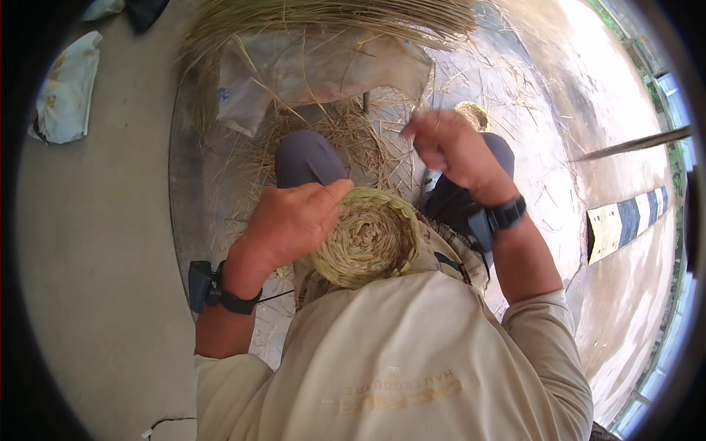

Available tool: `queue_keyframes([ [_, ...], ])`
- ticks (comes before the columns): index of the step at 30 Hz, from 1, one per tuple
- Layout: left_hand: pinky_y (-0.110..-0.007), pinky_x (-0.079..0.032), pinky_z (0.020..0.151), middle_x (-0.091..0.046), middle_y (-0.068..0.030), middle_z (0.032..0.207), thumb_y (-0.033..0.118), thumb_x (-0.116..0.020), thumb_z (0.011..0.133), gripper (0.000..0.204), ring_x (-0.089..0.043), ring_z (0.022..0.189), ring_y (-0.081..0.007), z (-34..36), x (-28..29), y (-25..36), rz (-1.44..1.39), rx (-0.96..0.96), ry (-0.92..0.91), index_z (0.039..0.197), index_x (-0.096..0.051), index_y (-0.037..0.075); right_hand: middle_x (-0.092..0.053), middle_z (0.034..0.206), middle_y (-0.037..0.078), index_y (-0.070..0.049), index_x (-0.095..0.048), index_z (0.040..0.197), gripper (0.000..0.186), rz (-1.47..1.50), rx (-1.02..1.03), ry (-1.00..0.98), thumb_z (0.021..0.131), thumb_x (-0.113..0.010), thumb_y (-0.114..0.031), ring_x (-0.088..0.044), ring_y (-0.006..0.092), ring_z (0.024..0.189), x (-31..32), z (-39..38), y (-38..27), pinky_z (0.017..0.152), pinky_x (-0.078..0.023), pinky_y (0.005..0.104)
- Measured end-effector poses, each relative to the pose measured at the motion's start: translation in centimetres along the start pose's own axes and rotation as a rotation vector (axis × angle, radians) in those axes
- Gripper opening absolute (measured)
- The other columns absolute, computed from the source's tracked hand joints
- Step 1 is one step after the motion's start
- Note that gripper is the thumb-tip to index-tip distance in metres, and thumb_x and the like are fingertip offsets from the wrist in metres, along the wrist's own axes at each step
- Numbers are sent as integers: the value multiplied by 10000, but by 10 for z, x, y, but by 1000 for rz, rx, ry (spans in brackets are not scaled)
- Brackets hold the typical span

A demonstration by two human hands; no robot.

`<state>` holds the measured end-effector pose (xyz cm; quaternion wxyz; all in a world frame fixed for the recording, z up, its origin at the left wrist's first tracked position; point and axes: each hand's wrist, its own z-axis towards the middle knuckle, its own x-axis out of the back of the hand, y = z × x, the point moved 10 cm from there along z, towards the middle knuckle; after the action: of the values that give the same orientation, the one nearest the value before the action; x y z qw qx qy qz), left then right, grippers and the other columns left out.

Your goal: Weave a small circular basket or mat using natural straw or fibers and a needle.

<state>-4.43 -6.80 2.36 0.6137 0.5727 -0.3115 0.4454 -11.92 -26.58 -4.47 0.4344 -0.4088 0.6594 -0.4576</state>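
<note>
Beige cloth of the wearer's shirt fills the near ground, its lower part cut off by the frame. Against its front edge, in the lap, sits a round, shallow yellow-green basket of woven straw, its coiled base visible inside; the left hand covers part of its left wall. That hand's fingers are bent and closed on the rim, their tips partly concealed. The right hand is raised near the right knee, apart from the basket; its fingers are curled but motion-blurred, and whether they grip a strand cannot be determined. Just beyond lies a small round woven straw piece, partly hidden; its contents cannot be made out. Farther off, a translucent plastic sheet lies partly beneath a long tan straw bundle, cropped by the top edge. Far left, a white plastic bag conceals its contents.
</note>
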Motion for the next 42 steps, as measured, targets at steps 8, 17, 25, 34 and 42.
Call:
queue_keyframes([
  [8, -495, -582, 744, -736, -252, 1024, 101, -678, 968, 342, -725, 878, -441, -26, 4, -16, -37, 132, -65, 1285, -649, -25, -579, 703, 235, 23, -593, 754, 375, -819, 246, -70, 1038, -670, -210, -591, 439, 667, -60, -43, -22, 609, -468, 482],
  [17, -522, -558, 700, -739, -208, 932, 155, -639, 1012, 236, -716, 830, -424, -43, -20, -24, -99, 236, 106, 1202, -627, 15, -490, 619, 151, 16, -671, 877, 302, -656, 173, 78, 1069, -645, -215, -527, 256, 569, -31, -43, 10, 585, -446, 409],
  [25, -524, -558, 740, -710, -283, 964, 69, -615, 989, 284, -696, 896, -489, -22, -11, -12, -112, 186, 110, 1258, -611, -23, -654, 834, 41, -12, -721, 1062, 145, 258, 536, 40, 962, -717, -117, -635, 177, 740, -44, 1, -68, 723, -536, 379],
  [34, -474, -581, 864, -732, -272, 1079, 142, -652, 978, 473, -744, 1004, -420, -37, -14, -29, -264, 316, 29, 1421, -595, -12, -719, 965, 186, 26, -709, 1000, 144, -463, 800, -646, 976, -679, -113, -698, 389, 960, -215, -79, -35, 875, -562, 473],
  [42, -518, -574, 781, -740, -272, 1013, 289, -671, 1014, 353, -716, 950, -476, -29, -17, -39, -274, 357, 87, 1202, -678, -9, -719, 1178, 228, 51, -699, 1085, 201, -490, 611, -715, 1033, -639, -134, -675, 417, 1152, -199, -76, -17, 1005, -544, 475],
])
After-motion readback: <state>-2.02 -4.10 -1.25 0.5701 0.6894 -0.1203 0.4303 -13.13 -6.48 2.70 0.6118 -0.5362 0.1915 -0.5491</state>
